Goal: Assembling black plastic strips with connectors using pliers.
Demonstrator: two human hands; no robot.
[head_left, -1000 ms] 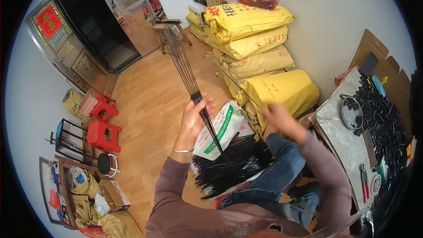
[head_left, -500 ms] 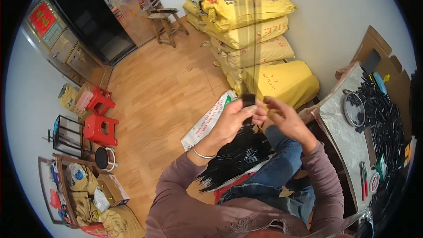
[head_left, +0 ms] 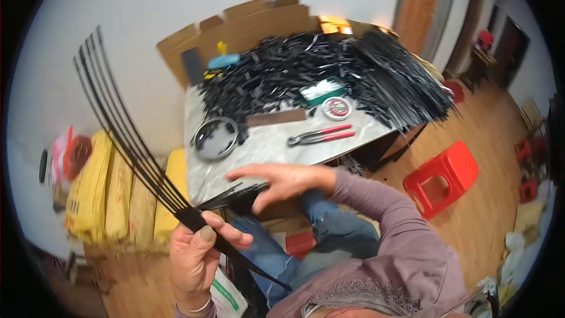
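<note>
Between the left hand's (head_left: 197, 253) closed fingers (head_left: 226, 237), the black rods (head_left: 126, 141) fan up-left; the right hand's (head_left: 282, 184) spread fingers hover just right.

The left hand (head_left: 197, 253) grips a bundle of long black rods (head_left: 126, 135) near its lower end, so that the rods fan up and to the left against the pale wall, while the right hand (head_left: 282, 182) lies open, fingers spread, touching the short ends that stick out beside the left thumb. Beyond the hands a marble-topped table (head_left: 265, 144) carries a heap of black strips (head_left: 329, 68), red-handled pliers (head_left: 321, 135), a round metal ring (head_left: 216, 138) and cardboard boxes (head_left: 247, 20). Yellow sacks (head_left: 118, 194) are stacked at the left and a red plastic stool (head_left: 441, 176) stands on the wooden floor at the right.
</note>
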